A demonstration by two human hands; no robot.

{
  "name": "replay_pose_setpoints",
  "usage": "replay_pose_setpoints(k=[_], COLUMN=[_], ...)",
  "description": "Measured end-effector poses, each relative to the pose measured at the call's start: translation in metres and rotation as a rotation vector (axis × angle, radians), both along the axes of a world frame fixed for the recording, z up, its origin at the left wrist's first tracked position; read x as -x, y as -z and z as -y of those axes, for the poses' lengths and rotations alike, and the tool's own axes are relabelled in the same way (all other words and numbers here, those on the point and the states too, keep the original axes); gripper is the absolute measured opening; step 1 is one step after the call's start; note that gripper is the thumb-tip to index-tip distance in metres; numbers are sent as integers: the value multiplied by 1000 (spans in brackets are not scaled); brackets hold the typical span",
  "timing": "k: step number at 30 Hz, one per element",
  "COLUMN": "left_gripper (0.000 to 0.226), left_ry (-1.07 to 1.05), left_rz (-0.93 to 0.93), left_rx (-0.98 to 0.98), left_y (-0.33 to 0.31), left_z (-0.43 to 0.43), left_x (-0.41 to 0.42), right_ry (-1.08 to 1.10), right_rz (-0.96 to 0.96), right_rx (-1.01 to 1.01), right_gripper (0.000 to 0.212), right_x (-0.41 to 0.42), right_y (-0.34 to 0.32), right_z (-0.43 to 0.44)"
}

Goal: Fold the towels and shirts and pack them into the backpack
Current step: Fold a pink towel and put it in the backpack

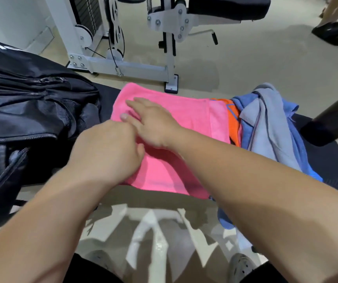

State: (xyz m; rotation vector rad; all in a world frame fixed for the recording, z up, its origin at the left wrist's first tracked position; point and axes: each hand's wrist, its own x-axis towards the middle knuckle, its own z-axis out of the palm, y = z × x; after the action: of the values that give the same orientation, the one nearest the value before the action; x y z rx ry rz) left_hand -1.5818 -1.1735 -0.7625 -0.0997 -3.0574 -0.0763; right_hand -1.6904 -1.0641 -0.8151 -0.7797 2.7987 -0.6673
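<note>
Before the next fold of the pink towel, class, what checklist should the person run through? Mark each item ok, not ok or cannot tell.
1. Pink towel lies flat on the bench: ok.
2. Right hand presses the towel with straight fingers: ok.
3. Left hand grips the towel's near-left edge: cannot tell, its fingers are hidden.
4. Backpack sits close by on the left: ok.
5. Remaining clothes folded: not ok, the blue, grey and orange pile lies loose on the right.
</note>
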Motion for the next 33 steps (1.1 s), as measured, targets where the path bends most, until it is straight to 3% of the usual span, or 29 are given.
replay_pose_setpoints(k=[3, 6, 10, 14, 19, 24, 26, 30, 33], left_gripper=[25, 34, 44, 40, 19, 16, 18, 18, 12], left_ry=[134, 323, 538, 530, 529, 551, 534, 468, 419], left_rz=[-31, 44, 161, 217, 216, 200, 196, 204, 175], left_rx=[-34, -73, -41, 6, 71, 18, -70, -482, -710], left_y=[1, 13, 26, 36, 43, 50, 50, 31, 13], left_z=[-41, -78, -111, -121, -123, -115, -109, -97, -96], left_x=[-4, -9, -13, -14, -12, -7, -6, -5, -5], right_ry=[143, 280, 234, 140, 203, 219, 219, 223, 243], right_rz=[-132, -130, -69, -27, 8, -22, -31, -69, -198], right_rx=[-35, -161, -354, -386, -348, -349, -323, -206, -201], right_gripper=[54, 43, 39, 50, 61, 55, 49, 31, 26], right_x=[12, 22, 20, 12, 16, 21, 22, 17, 10], right_y=[-2, -6, -9, -2, 5, 2, -1, -21, -42], right_z=[-55, -112, -160, -169, -161, -151, -149, -151, -162])
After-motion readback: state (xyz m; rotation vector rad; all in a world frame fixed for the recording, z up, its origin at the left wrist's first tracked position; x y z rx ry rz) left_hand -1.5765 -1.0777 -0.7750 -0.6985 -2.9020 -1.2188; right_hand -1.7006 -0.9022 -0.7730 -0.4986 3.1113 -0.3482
